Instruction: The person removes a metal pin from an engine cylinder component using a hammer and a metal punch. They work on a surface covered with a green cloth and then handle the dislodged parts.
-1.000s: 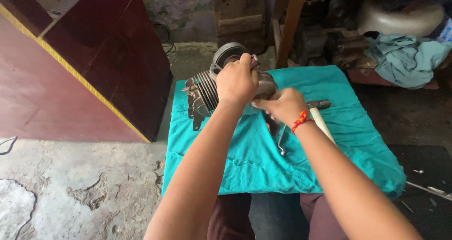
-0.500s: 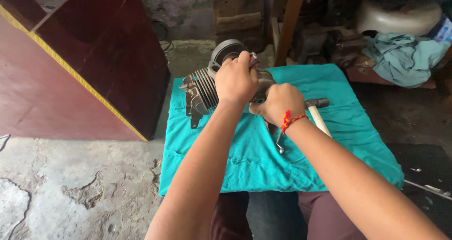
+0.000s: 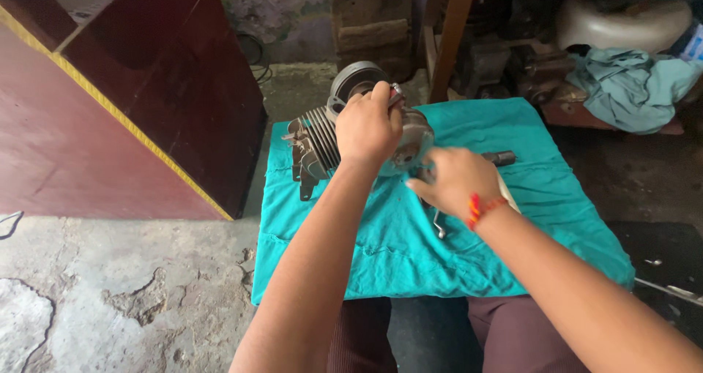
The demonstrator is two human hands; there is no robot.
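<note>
- Forearms reach in from the lower edge; the person sits with knees under the near hem of a teal cloth (image 3: 505, 248) spread over a low surface I cannot see.
- Right hand (image 3: 458, 179), red thread bracelet (image 3: 480, 206) at the wrist, hovers just right of the engine's case, fingers (image 3: 419, 188) loosely spread and pointing left toward it; whether they touch metal I cannot tell. A slim metal tool (image 3: 438, 223) lies on the cloth just beneath this hand.
- Left hand (image 3: 366, 128) is the nearer to the work: it sits on top of the small engine (image 3: 406, 135), fingers curled and clamped over its upper edge.
- Engine lies on the cloth's far left part, long axis running left to right: finned cylinder (image 3: 320, 140) at the left, round case at the right, a pulley-like ring (image 3: 351, 80) behind.
- Cracked concrete floor (image 3: 132, 292) on the left, a maroon cabinet (image 3: 110, 109) beyond it.
- Farther right, a crumpled pale-blue rag (image 3: 630, 87) and dark clutter.
</note>
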